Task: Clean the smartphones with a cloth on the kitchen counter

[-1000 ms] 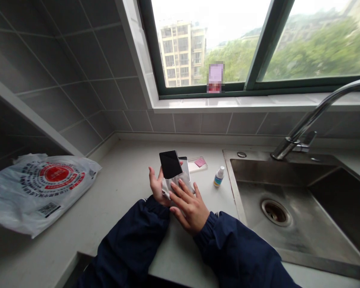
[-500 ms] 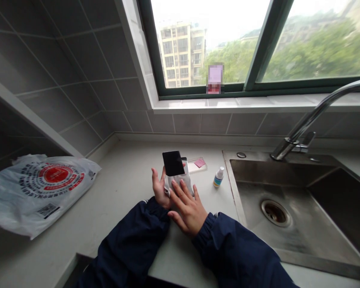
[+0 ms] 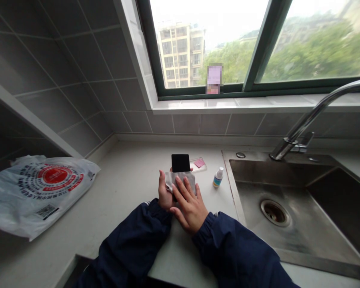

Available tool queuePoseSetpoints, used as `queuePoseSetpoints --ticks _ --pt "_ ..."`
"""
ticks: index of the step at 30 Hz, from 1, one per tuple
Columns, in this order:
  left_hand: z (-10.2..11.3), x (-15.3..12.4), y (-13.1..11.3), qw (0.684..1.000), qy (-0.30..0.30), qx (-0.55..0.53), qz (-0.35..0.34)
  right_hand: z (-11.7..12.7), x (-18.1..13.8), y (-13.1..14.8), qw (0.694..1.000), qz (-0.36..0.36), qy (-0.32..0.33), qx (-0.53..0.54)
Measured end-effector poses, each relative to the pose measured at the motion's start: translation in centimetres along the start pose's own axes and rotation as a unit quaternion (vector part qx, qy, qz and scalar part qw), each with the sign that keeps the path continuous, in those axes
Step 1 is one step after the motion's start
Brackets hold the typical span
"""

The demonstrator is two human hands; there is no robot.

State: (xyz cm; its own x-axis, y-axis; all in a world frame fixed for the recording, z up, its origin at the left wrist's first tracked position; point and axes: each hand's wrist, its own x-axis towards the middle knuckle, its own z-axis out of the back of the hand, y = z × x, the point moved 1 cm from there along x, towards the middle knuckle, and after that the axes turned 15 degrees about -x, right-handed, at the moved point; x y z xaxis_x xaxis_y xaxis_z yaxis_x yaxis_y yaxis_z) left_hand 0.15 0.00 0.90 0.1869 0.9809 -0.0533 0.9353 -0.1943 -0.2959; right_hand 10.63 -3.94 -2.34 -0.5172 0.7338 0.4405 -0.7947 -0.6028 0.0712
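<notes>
A black-screened phone rests in my left hand, gripped from below, its thumb up along the near left side. Over the lower part of the screen lies a grey cloth. My right hand presses flat on the cloth with its fingers spread. Behind the phone, a clear phone case with a small pink square on it lies on the counter. Just right of my hands stands a small white spray bottle with a blue and yellow label. The phone's lower end is hidden.
A stainless sink with a chrome faucet is on the right. On the left, a white plastic bag with red and black print lies on the pale counter. A window is ahead.
The phone has shifted right and turned from a tilt to nearly straight. My left hand moved right with it. The cloth still lies under my right hand, which has barely moved.
</notes>
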Motion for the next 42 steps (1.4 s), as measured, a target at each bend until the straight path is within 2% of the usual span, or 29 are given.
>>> queuePoseSetpoints --ticks 5,9,14,24,30,34,42 --pt "0.8 -0.1 0.4 0.998 -0.031 0.014 0.046 0.0 0.0 -0.2 0.999 -0.029 -0.034 -0.007" --pt "1.3 -0.3 0.8 0.995 0.032 0.065 0.070 0.1 0.2 -0.5 0.995 -0.063 -0.079 -0.016" --pt "1.3 -0.7 1.1 0.981 0.108 0.160 0.024 0.7 0.4 -1.3 0.988 -0.105 -0.113 -0.007" --pt "0.8 -0.9 1.1 0.958 0.151 0.242 -0.010 1.4 0.5 -2.6 0.982 -0.129 -0.140 0.002" --pt "0.6 -0.9 1.1 0.960 0.143 0.238 -0.021 1.1 0.5 -2.3 0.981 -0.138 -0.133 0.020" --pt "0.6 -0.5 1.0 0.972 0.124 0.196 -0.042 0.7 0.4 -1.9 0.984 -0.131 -0.116 0.023" --pt "1.3 0.4 0.3 0.997 -0.025 0.058 -0.054 0.1 0.3 -1.0 0.996 -0.052 -0.063 0.030"
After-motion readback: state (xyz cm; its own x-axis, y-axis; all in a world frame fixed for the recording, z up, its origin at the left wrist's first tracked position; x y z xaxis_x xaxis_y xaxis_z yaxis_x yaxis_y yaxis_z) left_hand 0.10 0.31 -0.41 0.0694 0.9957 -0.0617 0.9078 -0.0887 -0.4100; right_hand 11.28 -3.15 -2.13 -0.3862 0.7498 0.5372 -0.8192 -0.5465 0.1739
